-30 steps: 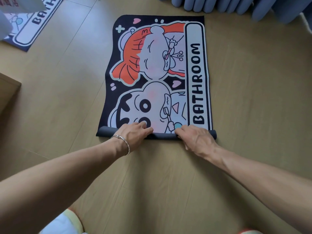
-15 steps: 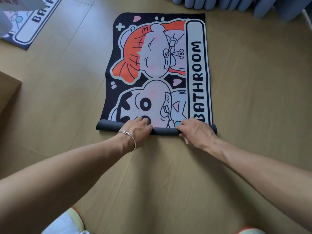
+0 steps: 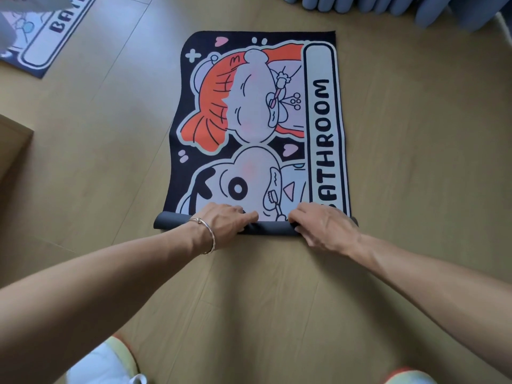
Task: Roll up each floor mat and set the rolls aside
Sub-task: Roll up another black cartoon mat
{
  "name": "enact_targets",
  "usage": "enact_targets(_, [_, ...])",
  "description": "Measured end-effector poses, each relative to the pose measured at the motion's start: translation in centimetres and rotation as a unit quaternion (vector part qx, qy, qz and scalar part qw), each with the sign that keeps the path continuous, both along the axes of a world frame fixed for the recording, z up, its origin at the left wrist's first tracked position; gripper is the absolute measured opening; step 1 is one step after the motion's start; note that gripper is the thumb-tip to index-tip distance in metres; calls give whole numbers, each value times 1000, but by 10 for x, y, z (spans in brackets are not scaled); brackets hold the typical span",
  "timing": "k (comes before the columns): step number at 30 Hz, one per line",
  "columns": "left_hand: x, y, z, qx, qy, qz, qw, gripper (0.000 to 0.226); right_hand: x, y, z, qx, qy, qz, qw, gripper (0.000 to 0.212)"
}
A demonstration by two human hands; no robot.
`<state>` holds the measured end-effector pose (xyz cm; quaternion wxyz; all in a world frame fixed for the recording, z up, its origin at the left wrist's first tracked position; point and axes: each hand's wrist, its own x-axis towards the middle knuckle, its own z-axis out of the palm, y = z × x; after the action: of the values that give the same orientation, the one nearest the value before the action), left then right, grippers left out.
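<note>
A dark floor mat (image 3: 249, 120) with cartoon figures and the word BATHROOM lies flat on the wooden floor. Its near end is wound into a dark roll (image 3: 270, 229) running left to right. My left hand (image 3: 224, 221), a bracelet on its wrist, sits on the left half of the roll with its fingers curled over the top. My right hand (image 3: 324, 225) grips the right half, fingers over the top and thumb on the near side. A second mat (image 3: 41, 42) of the same print lies flat at the far left, partly out of view.
Blue folded fabric (image 3: 388, 4) hangs along the far edge behind the mat. A wooden furniture corner (image 3: 11, 145) juts in at the left. My shoes (image 3: 105, 364) show at the bottom. Bare floor lies to the right of the mat.
Both hands have pushed the roll away from me. It has grown thicker and covers more of the lower cartoon face and the letter B.
</note>
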<state>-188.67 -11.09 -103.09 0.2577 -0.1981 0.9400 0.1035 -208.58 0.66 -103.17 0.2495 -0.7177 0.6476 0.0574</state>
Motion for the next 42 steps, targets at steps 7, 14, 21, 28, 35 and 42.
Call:
enact_targets(7, [4,6,3,-32,34,-21,999,33,1,-1,-2,-60,59,53,995,31])
enact_targets(14, [0,9,-2,-76,30,-16,997,29,4,-7,3,-23,52,0,998,30])
enact_targets(21, [-17,-8,1,-29,26,90,995,22,7,-9,-1,-77,96,14,992,22])
enact_targets(28, [-13,-1,-4,-44,49,98,993,18,8,-14,-3,-57,131,20,990,23])
enact_targets(35, [7,-8,-6,-22,51,73,996,41,8,-21,1,-15,123,5,992,27])
enact_targets(42, [8,-15,0,-44,-46,24,998,72,8,-24,5,14,114,2,993,27])
